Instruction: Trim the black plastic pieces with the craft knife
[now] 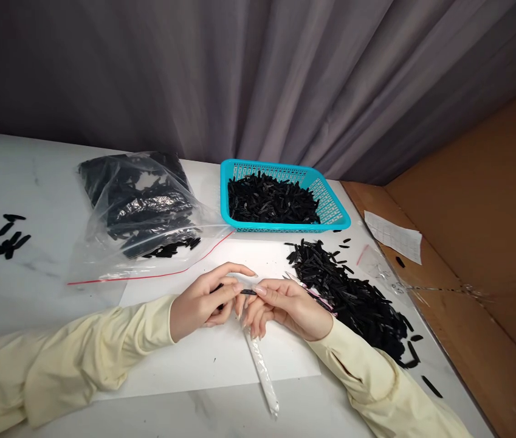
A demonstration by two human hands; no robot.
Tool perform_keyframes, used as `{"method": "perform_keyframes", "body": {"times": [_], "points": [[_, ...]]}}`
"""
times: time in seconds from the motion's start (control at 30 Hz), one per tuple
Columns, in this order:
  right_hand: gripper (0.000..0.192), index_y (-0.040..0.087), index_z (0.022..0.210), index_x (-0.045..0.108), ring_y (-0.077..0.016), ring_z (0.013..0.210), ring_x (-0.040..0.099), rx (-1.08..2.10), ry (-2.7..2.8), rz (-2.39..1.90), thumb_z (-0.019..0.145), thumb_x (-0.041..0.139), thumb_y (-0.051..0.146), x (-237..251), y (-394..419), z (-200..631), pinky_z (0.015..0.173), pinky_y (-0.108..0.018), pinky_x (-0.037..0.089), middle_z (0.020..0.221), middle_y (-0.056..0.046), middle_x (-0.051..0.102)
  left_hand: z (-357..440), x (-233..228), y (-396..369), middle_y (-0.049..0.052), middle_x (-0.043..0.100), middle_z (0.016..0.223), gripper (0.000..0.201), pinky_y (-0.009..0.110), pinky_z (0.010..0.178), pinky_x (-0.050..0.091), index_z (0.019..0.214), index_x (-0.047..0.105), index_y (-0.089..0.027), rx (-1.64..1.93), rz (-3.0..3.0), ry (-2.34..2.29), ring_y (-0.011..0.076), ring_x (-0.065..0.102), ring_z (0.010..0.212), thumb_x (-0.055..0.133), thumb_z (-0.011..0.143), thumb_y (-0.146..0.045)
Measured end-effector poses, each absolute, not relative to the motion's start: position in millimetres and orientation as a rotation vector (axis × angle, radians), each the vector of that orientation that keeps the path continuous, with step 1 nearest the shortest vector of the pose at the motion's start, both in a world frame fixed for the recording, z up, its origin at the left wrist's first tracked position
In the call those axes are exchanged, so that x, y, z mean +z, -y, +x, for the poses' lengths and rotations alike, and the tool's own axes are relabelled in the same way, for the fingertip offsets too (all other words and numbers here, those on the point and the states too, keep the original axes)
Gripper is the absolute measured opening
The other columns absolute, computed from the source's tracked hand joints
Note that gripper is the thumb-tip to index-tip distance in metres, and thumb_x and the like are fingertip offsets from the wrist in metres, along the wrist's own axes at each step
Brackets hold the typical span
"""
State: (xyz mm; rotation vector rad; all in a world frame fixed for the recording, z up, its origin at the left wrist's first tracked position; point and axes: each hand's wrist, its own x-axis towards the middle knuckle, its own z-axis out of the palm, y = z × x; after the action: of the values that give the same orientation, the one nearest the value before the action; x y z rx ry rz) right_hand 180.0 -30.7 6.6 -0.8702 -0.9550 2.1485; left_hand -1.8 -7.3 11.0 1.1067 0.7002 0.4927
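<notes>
Over the white sheet, my left hand and my right hand meet fingertip to fingertip. Between them a small slim black strip is pinched from both ends. More black pieces show in the curled fingers of my left hand. A white, plastic-wrapped stick slants toward me from below my right fingers; whether they touch it I cannot tell. Partly hidden behind my right hand lies a tool with pink handles, apparently scissors.
A turquoise basket of black strips stands at the back. Left of it lies a clear zip bag of them. A loose pile spreads at right, a few strips lie far left, and a paper slip rests on the brown board.
</notes>
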Motion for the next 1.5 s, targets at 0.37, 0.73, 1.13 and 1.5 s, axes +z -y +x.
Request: {"method": "perform_keyframes", "body": {"times": [0.37,0.73,1.13,1.5], "points": [[0.021,0.011,0.081,0.055,-0.0144,0.057,0.066,2.105,0.946,-0.874,0.080,0.061,0.031,2.3,32.7,179.8,0.050,-0.022,0.050,0.076,-0.009,0.070,-1.8,9.8,5.0,-0.004,0.051,0.061,0.035,0.017,0.031,0.015,0.108,0.047,-0.014,0.515,1.063,-0.721,-0.0001,0.026,0.029,0.050,0.080,-0.033],[0.018,0.012,0.085,0.056,-0.0152,0.059,0.066,2.095,0.967,-0.863,0.079,0.063,0.027,-0.4,32.3,181.5,0.051,-0.025,0.051,0.080,-0.009,0.069,-0.8,8.1,4.1,-0.005,0.050,0.057,0.035,0.016,0.030,0.014,0.107,0.047,-0.013,0.518,1.057,-0.753,0.0000,0.026,0.028,0.050,0.078,-0.034],[0.021,0.013,0.085,0.056,-0.0158,0.058,0.067,2.095,0.948,-0.877,0.074,0.068,0.026,-0.2,32.1,181.3,0.051,-0.025,0.051,0.079,-0.007,0.070,0.1,14.7,5.6,-0.006,0.049,0.058,0.034,0.017,0.032,0.014,0.106,0.047,-0.014,0.518,1.078,-0.788,-0.0002,0.025,0.029,0.052,0.078,-0.033],[0.021,0.011,0.084,0.058,-0.0164,0.059,0.067,2.103,0.945,-0.868,0.075,0.066,0.028,0.8,31.8,181.9,0.051,-0.026,0.051,0.080,-0.009,0.070,-0.1,12.8,5.3,-0.006,0.051,0.058,0.032,0.018,0.033,0.013,0.105,0.048,-0.014,0.526,1.086,-0.786,-0.0003,0.026,0.030,0.053,0.079,-0.032]]}}
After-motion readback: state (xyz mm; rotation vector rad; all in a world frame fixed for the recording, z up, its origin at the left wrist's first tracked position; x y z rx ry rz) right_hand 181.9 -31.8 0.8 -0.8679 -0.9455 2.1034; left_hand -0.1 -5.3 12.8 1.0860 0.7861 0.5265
